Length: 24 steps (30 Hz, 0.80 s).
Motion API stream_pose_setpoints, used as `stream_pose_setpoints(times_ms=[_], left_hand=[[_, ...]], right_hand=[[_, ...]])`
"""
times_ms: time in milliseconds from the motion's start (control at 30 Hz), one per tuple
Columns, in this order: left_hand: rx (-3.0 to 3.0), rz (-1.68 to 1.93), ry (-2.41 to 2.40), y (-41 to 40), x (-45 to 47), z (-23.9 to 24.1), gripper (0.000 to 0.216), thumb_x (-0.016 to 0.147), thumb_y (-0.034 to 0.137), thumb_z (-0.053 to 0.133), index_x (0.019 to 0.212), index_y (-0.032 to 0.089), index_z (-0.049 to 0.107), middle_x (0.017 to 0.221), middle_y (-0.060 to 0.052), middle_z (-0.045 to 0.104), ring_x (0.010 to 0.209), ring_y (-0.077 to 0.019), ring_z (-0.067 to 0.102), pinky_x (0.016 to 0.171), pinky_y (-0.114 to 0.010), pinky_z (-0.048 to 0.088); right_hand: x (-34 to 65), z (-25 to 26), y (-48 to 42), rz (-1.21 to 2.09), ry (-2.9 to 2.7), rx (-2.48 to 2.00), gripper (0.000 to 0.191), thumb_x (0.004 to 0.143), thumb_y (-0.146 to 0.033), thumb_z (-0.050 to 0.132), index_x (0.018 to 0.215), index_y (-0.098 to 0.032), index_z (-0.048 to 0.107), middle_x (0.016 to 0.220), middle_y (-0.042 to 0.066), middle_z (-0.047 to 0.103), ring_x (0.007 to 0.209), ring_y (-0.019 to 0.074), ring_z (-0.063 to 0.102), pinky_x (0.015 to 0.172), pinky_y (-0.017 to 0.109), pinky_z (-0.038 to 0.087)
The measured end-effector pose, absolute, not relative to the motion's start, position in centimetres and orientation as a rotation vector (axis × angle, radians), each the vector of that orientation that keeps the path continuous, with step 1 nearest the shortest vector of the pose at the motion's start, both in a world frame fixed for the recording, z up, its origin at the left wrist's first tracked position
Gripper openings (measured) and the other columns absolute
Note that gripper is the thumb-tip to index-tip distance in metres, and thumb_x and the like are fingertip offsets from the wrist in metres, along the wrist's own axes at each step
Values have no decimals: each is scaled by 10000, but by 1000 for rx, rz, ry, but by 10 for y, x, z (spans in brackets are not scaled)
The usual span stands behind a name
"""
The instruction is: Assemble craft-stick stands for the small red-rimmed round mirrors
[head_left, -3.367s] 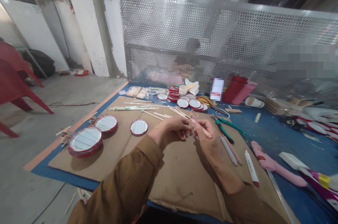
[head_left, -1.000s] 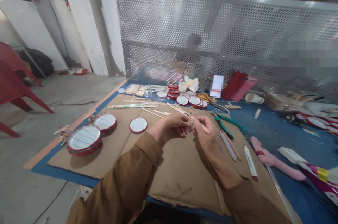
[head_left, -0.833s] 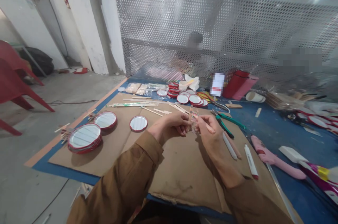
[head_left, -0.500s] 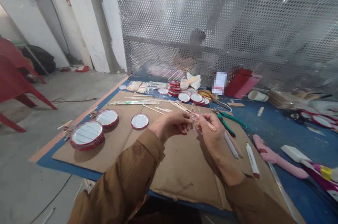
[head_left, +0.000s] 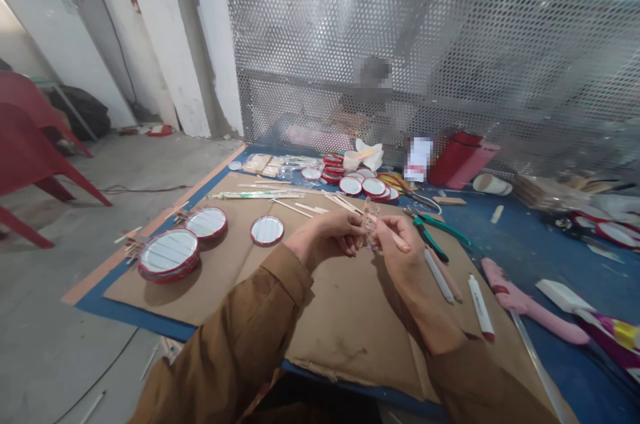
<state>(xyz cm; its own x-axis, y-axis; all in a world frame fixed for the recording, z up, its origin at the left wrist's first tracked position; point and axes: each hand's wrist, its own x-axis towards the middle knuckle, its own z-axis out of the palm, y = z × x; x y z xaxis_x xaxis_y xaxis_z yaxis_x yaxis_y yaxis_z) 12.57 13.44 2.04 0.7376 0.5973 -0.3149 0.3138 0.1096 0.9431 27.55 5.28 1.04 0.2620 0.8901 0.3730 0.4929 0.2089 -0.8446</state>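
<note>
Over the cardboard sheet (head_left: 345, 331), both my hands meet at a small pale, patterned piece (head_left: 371, 219) with a thin wooden strip standing up from it; its exact kind is too small to tell. My left hand (head_left: 334, 232) pinches its left side, fingers curled. From the right, my right hand (head_left: 400, 237) grips it between thumb and fingers. Left of my hands lies a round white disc with a red rim (head_left: 267, 231). Farther left, two thicker red-rimmed rounds (head_left: 169, 254) have thin sticks jutting from their ends. Several wooden sticks (head_left: 295, 209) lie beyond my left hand.
Green-handled pliers (head_left: 430, 234), a white marker (head_left: 481, 307) and a pink glue gun (head_left: 533, 311) lie on the right. More red-rimmed discs (head_left: 374, 187) are piled at the back, before a perforated metal screen (head_left: 310, 44). A red chair (head_left: 35, 144) stands at left.
The whole view has shifted slightly to the right and down. My hands keep their hold on the small patterned piece, with barely any movement in the fingers.
</note>
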Motion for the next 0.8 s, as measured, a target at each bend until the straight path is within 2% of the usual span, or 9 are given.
stream_pose_setpoints(times_ms=[167,333,600,800], left_hand=[[1485,252,776,136,126,18,194,955,183,586,770,125,573,581,-13,634,518,-122,659,554,-222,550],[1495,252,787,136,126,16,178,955,167,562,790,112,595,604,-10,642,513,-112,660,552,-218,550],[1477,246,754,137,127,17,171,948,187,585,787,131,590,581,-12,636,511,-128,655,542,-231,553],[1494,259,763,138,126,15,185,946,184,595,771,121,590,592,-14,636,515,-124,662,538,-221,548]], right_hand=[[276,10,55,444,-1405,-1417,380,883,-578,569,940,-209,639,743,38,690,639,199,627,613,314,486],[276,11,53,439,-1377,-1448,306,878,-523,570,848,-223,619,637,2,637,579,186,588,578,302,460],[276,9,56,459,-1369,-1412,385,869,-602,587,918,-222,634,699,23,677,618,207,628,601,321,489],[277,9,55,420,-1418,-1444,347,880,-556,568,881,-213,626,653,5,651,598,188,604,597,306,480]])
